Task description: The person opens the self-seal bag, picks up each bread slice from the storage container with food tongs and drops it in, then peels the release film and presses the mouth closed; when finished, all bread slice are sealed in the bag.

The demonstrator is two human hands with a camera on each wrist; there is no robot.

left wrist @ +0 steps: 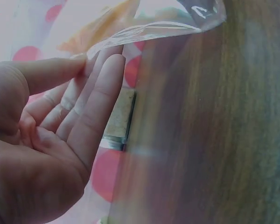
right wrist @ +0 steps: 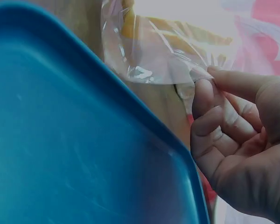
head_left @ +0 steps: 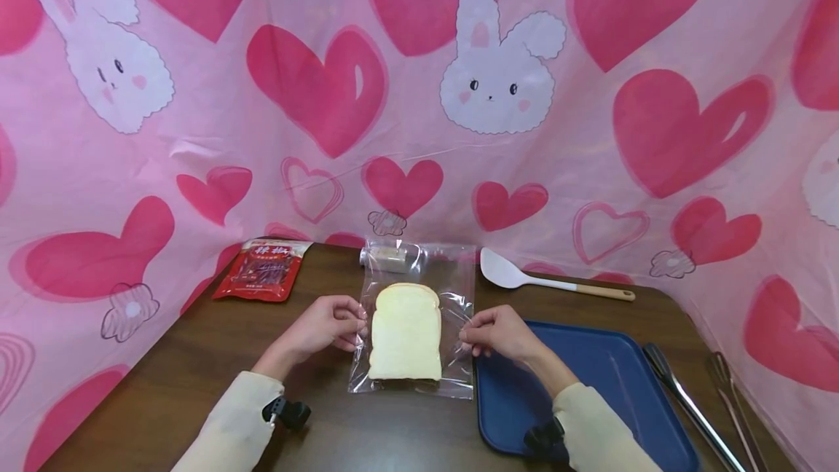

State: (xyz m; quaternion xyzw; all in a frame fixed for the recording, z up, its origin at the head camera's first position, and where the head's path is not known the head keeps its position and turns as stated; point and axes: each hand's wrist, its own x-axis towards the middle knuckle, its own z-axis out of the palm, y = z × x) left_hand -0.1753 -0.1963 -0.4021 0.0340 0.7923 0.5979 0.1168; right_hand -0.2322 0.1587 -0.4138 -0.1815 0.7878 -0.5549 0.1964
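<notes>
A slice of white bread [head_left: 406, 332] lies inside a clear plastic bag [head_left: 455, 370] in the middle of the table. My left hand [head_left: 330, 323] pinches the bag's left edge between thumb and fingers; the left wrist view shows that edge at the fingertips [left wrist: 113, 63]. On the opposite side my right hand [head_left: 501, 333] pinches the right edge, with thumb and index finger on the film in the right wrist view. The bread touches neither hand. Behind the bag's upper end, a small jar or bottle [head_left: 392, 259] lies on its side, partly seen through the film.
A blue tray [head_left: 590, 384] sits under my right forearm. Two metal tongs [head_left: 688, 399] lie right of it. At the back are a white spatula [head_left: 524, 280] with a wooden handle and a red food packet [head_left: 264, 272]. A pink curtain [head_left: 406, 93] hangs behind the wooden table [head_left: 367, 435].
</notes>
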